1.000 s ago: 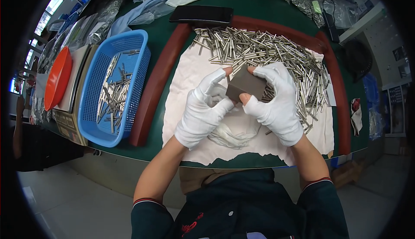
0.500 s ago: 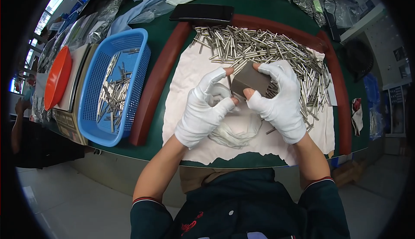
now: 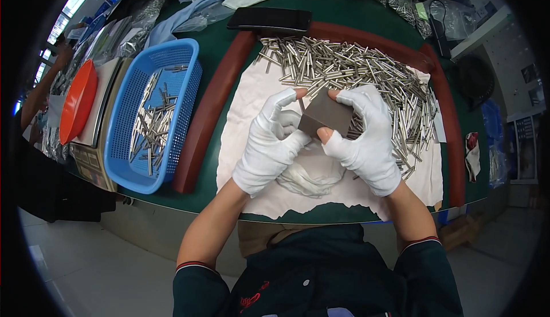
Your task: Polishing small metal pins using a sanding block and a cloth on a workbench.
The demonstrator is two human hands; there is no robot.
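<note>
Plainly, the left hand [image 3: 264,152] pinches a slim pin [image 3: 302,105], the right hand [image 3: 371,145] a matte brown, square-edged block [image 3: 327,113].

No readable text; red script [image 3: 250,301] on dark shirt [image 3: 332,265] illegible.

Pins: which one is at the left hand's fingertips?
The pin between index finger and thumb of the left hand, beside the block; the others lie on the cloth or in the basket.
</note>
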